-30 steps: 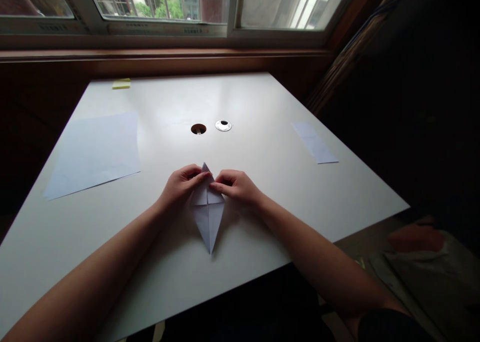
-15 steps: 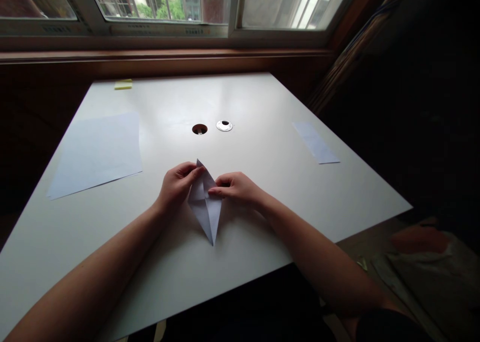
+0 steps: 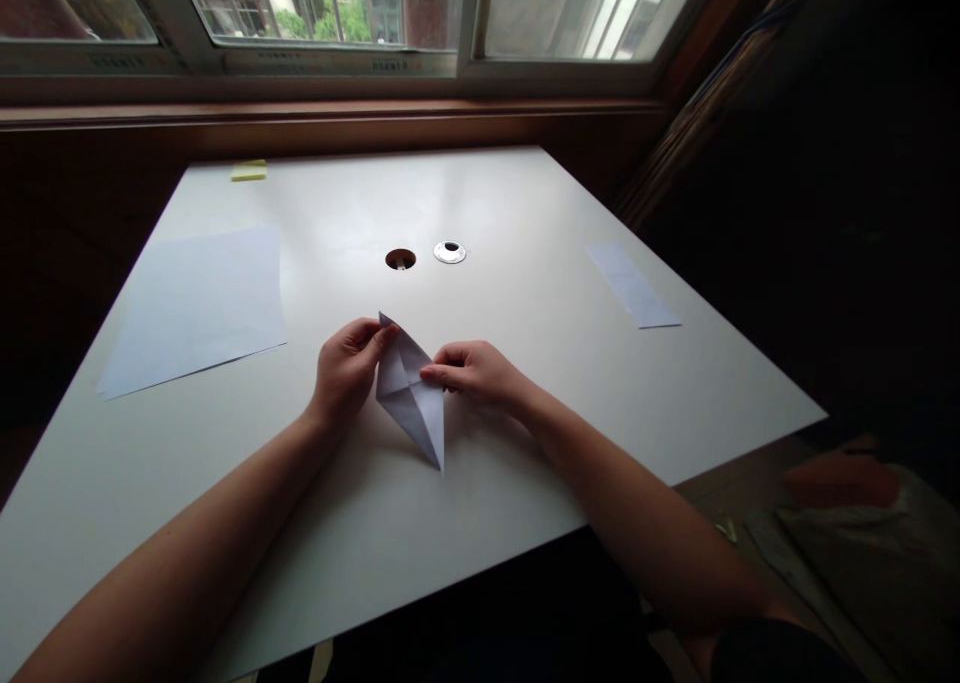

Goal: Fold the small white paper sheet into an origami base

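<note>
Pinching a folded white paper [image 3: 410, 388] just below the middle of the frame, held in both hands as a long diamond. Leaning, with upper tip to the left and lower tip to the right, and showing creases that cross near the centre. Gripping close to the upper tip with the left hand [image 3: 346, 368], between thumb and curled fingers; nipping the right edge with the right hand [image 3: 480, 368], with thumb laid on the face. Hard to tell whether touching the white table [image 3: 525, 363] at the lower tip. Looking just above now, to a round hole [image 3: 400, 260] and, right beside it, a silver disc [image 3: 448, 256]. Off to the left, spotting a large pale sheet [image 3: 199, 303]; over to the right, a narrow paper strip [image 3: 634, 285]. Toward the upper left, catching a yellow pad [image 3: 249, 170] near the far edge. Across the top, meeting a window [image 3: 525, 13].
</note>
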`<state>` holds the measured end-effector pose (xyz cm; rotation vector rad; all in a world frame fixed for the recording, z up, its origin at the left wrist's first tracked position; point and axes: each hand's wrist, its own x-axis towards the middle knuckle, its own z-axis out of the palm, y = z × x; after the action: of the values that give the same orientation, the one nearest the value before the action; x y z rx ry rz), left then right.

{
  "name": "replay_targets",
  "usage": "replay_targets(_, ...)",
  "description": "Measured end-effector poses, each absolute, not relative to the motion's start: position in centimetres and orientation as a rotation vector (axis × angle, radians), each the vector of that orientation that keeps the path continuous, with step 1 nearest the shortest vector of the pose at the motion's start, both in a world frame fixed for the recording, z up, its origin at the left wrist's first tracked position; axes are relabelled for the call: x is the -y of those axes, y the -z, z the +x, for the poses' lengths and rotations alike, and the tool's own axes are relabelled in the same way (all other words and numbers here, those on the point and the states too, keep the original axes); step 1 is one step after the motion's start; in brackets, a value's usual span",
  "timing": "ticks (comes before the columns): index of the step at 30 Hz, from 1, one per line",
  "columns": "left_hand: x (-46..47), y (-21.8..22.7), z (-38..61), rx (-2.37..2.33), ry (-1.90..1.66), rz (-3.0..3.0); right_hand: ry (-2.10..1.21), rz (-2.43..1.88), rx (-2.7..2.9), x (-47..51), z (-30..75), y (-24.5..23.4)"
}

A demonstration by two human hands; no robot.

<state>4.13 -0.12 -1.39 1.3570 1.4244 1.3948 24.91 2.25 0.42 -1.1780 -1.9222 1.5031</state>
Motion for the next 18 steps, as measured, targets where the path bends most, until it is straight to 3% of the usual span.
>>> replay_targets(8, -0.47, 1.51, 3.59, -1.426, -1.546, 1.287, -1.56, -1.131, 1.894, -2.1, 25.46, 0.2)
replay_targets(18, 0.21, 1.04, 4.42, -1.345, -1.339, 1.399, -1.605, -1.045, 1.968, -1.9, 24.8, -0.31)
